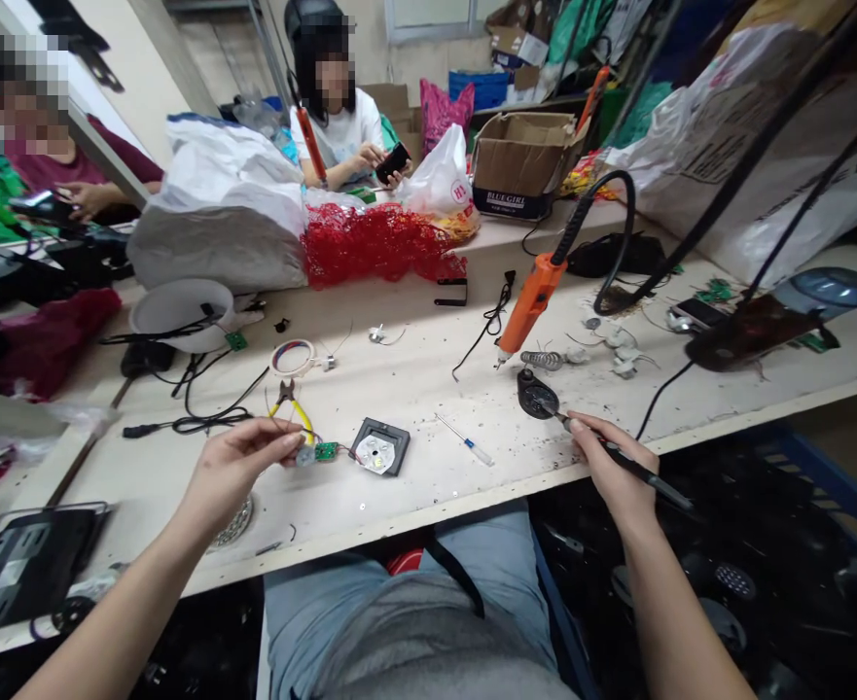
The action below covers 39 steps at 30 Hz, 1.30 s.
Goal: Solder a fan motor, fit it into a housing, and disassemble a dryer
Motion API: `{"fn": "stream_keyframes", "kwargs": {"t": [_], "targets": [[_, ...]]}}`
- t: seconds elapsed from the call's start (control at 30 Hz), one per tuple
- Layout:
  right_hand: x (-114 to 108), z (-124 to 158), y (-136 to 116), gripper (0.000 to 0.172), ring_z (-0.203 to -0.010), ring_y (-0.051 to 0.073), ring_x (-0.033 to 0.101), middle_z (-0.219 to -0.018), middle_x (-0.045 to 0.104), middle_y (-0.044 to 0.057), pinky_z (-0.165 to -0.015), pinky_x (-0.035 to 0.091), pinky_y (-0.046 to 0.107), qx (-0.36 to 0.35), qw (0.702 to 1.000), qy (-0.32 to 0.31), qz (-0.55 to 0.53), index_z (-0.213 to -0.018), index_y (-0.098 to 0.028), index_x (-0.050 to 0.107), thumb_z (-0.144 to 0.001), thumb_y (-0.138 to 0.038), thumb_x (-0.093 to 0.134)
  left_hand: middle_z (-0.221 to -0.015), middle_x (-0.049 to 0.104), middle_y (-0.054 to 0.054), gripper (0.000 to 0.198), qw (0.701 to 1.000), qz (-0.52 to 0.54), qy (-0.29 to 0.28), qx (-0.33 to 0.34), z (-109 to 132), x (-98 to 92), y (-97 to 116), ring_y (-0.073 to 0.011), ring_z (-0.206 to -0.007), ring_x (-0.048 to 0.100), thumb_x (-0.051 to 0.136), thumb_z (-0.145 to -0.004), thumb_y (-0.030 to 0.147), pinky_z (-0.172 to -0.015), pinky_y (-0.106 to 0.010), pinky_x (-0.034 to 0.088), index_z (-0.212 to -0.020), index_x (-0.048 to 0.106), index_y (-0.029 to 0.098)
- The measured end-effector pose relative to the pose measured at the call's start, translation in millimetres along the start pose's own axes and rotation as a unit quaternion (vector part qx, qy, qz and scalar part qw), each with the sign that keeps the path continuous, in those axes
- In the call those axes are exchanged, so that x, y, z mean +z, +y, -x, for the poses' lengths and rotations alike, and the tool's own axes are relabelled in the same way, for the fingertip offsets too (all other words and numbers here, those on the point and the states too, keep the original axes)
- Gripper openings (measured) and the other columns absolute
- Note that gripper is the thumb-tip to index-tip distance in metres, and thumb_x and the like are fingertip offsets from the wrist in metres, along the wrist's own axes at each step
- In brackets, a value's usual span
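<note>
My left hand (242,457) is closed in a pinch on a thin wire, just left of a small green circuit board (324,451) lying on the workbench (428,389). A dark square lamp housing (379,446) with a round LED plate lies right of the board. Yellow-handled pliers (293,408) rest just beyond my left fingers. My right hand (610,467) grips a black soldering iron (639,472) like a pen, its tip touching a round black tin (536,397) near the table's front edge.
A small screwdriver (464,442) lies between my hands. An orange electric screwdriver (530,301) hangs on a black cable. Black cables (201,408), a white bowl (178,309), red netting (376,243), plastic bags and a cardboard box (521,160) crowd the back. Two people sit across the table.
</note>
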State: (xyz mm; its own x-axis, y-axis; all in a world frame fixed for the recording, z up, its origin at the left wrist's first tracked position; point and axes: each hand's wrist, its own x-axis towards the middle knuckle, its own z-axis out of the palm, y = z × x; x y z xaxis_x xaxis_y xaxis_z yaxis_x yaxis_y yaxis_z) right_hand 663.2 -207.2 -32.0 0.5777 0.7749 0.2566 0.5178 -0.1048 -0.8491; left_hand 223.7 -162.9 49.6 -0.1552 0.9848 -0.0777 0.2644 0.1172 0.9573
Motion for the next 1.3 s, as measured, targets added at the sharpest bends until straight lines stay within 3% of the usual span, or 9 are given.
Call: {"fn": "stream_keyframes", "kwargs": {"t": [0.1,0.27,0.5,0.73,0.93,1.1,1.3], "targets": [[4,3,-2,0.041,-0.082,0.025,0.073,-0.088,0.079,0.008,-0.076,0.058,0.037,-0.002,1.000,0.000,-0.003,-0.095,-0.020,0.081,-0.082,-0.055,0.066,-0.071,0.074,-0.007,0.048,1.000,0.017,0.002,-0.026,16,-2.7,-17,-0.0180,-0.058,0.065,0.092,-0.050,0.056,-0.056,-0.030,0.058,-0.073,0.076,0.018],[6,5,-10,0.035,-0.088,0.026,0.073,-0.095,0.079,0.009,-0.085,0.058,0.038,-0.037,0.999,0.008,0.012,-0.094,-0.020,0.080,-0.083,-0.049,0.064,-0.065,0.072,-0.005,0.051,0.998,0.033,0.020,-0.054,30,12.3,-31,-0.0151,-0.055,0.063,0.091,-0.050,0.060,-0.056,-0.027,0.057,-0.072,0.076,0.017],[0,10,-14,0.031,-0.088,0.026,0.073,-0.094,0.080,0.008,-0.084,0.058,0.037,-0.042,0.999,0.013,0.020,-0.091,-0.021,0.081,-0.081,-0.047,0.066,-0.064,0.071,-0.005,0.058,0.998,0.027,0.047,-0.026,38,32.1,-30,-0.0172,-0.054,0.065,0.085,-0.053,0.068,-0.055,-0.030,0.059,-0.077,0.075,0.017],[4,8,-13,0.034,-0.082,0.026,0.073,-0.089,0.079,0.009,-0.082,0.058,0.039,-0.030,0.999,0.017,0.018,-0.090,-0.020,0.081,-0.080,-0.047,0.064,-0.069,0.074,-0.005,0.053,0.996,0.026,0.081,-0.010,39,27.3,-32,-0.0181,-0.058,0.067,0.087,-0.055,0.063,-0.059,-0.031,0.061,-0.080,0.077,0.018],[7,7,-8,0.035,-0.085,0.026,0.073,-0.093,0.079,0.010,-0.083,0.057,0.038,-0.060,0.998,0.014,0.021,-0.093,-0.019,0.081,-0.082,-0.047,0.064,-0.070,0.074,-0.005,0.051,0.998,0.009,0.070,-0.004,41,31.1,-32,-0.0184,-0.060,0.067,0.084,-0.059,0.062,-0.062,-0.032,0.060,-0.084,0.078,0.018],[7,5,-1,0.034,-0.089,0.025,0.073,-0.098,0.079,0.009,-0.083,0.057,0.036,-0.101,0.994,-0.001,0.040,-0.100,-0.020,0.081,-0.086,-0.046,0.064,-0.066,0.071,-0.003,0.039,0.998,-0.006,0.050,0.045,44,42.7,-30,-0.0166,-0.062,0.065,0.080,-0.068,0.056,-0.066,-0.030,0.058,-0.082,0.079,0.019],[3,10,-7,0.030,-0.088,0.024,0.074,-0.096,0.079,0.008,-0.083,0.058,0.034,-0.116,0.993,-0.003,0.030,-0.095,-0.020,0.081,-0.086,-0.043,0.065,-0.073,0.074,-0.005,0.036,0.997,-0.006,0.032,0.066,49,52.5,-33,-0.0163,-0.064,0.066,0.080,-0.070,0.053,-0.061,-0.026,0.058,-0.082,0.079,0.019]]}}
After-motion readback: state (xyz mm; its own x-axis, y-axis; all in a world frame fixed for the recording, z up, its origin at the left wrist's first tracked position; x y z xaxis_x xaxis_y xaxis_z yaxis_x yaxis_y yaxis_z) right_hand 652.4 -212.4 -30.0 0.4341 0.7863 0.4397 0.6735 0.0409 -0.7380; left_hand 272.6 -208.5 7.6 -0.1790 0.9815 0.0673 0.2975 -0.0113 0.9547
